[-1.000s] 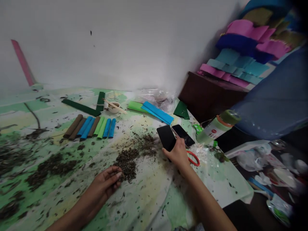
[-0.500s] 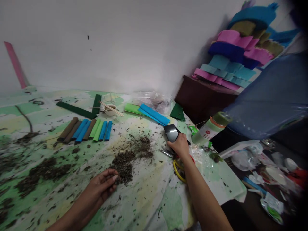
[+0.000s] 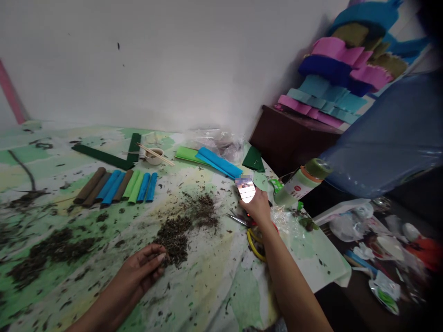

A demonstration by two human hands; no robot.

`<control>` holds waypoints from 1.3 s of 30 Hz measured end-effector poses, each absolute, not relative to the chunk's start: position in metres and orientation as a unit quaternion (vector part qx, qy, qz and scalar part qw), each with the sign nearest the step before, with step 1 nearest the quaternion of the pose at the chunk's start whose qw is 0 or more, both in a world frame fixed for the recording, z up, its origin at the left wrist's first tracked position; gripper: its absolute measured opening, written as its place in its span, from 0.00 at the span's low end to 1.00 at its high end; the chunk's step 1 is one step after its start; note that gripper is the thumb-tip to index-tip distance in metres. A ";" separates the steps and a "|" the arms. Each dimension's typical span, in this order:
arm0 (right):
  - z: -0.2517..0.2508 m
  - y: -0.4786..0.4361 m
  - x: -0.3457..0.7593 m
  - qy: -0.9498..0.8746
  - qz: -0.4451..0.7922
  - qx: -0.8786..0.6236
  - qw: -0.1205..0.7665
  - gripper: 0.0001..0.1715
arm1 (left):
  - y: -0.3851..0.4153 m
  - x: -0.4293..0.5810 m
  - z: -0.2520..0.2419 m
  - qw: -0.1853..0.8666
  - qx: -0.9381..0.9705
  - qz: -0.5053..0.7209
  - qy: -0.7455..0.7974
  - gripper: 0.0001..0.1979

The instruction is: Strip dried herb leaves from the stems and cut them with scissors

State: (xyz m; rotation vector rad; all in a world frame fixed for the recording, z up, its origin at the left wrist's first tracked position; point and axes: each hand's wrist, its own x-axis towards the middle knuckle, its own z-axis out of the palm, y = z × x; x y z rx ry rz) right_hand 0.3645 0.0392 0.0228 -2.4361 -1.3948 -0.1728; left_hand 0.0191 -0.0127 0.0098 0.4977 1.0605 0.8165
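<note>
My right hand is closed round the lower end of a smartphone, whose screen is lit. Just below that hand lie scissors with dark blades, and a yellow loop handle shows beside my wrist. My left hand rests at the near edge of a pile of dark, dried crumbled leaves. Its thumb and fingertips are pressed together; whatever may be between them is too small to make out.
Brown, blue and green paper rolls lie in a row at left. Behind them stands a small bowl with chopsticks across it. A bottle stands right of the phone. Crepe paper stacks top a dark cabinet.
The phone's screen has gone from dark to lit in my right hand. My left hand keeps its pinch by the pile. The whole view has shifted slightly.
</note>
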 end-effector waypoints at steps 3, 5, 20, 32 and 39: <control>0.022 0.043 0.366 -0.478 -0.061 -0.865 0.143 0.34 | -0.013 0.018 0.010 0.755 0.231 0.375 0.486 0.20; 0.022 0.045 0.365 -0.472 -0.060 -0.870 0.128 0.34 | -0.014 0.018 0.009 0.753 0.233 0.374 0.488 0.20; 0.062 -0.003 0.267 -0.667 -0.028 -0.717 0.202 0.27 | -0.016 0.019 0.014 0.745 0.246 0.376 0.494 0.16; 0.010 -0.047 0.183 -0.828 0.097 -0.500 0.234 0.18 | -0.015 0.018 0.007 0.724 0.271 0.363 0.521 0.21; 0.001 -0.045 0.184 -0.833 0.092 -0.467 0.281 0.07 | -0.016 0.019 0.005 0.725 0.315 0.337 0.512 0.17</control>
